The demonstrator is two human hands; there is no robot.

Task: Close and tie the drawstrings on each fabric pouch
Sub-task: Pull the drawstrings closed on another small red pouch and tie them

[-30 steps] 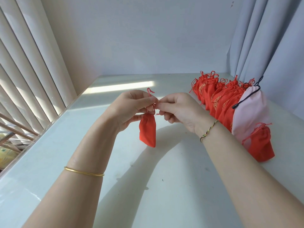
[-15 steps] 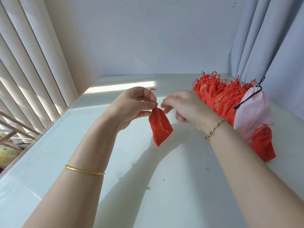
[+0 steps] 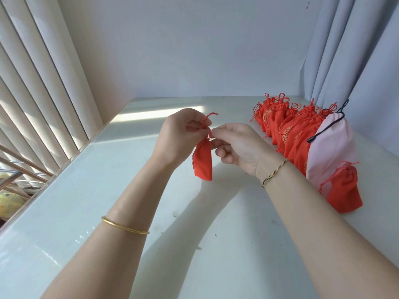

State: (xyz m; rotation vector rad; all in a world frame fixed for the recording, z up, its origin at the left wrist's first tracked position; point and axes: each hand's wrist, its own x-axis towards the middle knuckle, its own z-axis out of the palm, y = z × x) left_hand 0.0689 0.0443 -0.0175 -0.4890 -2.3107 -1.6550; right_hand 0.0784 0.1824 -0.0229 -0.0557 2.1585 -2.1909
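A small red fabric pouch (image 3: 203, 161) hangs in the air above the white table (image 3: 226, 244), its neck gathered. My left hand (image 3: 180, 134) pinches the pouch's red drawstring (image 3: 209, 117) at the neck, and a loose end sticks up above my fingers. My right hand (image 3: 237, 143) pinches the drawstring from the other side, fingertips touching the left hand's. A row of several red pouches (image 3: 289, 130) with gathered necks stands at the right, and one more red pouch (image 3: 343, 190) lies nearer.
A pink pouch with a dark cord (image 3: 330, 145) leans among the red ones at the right. Vertical blinds (image 3: 36, 87) line the left edge, a grey curtain (image 3: 356, 57) hangs at the back right, and a wall closes the far side.
The pouch swung from tilting right back to hanging under my left hand. My right hand closed in again onto the drawstring at the neck.
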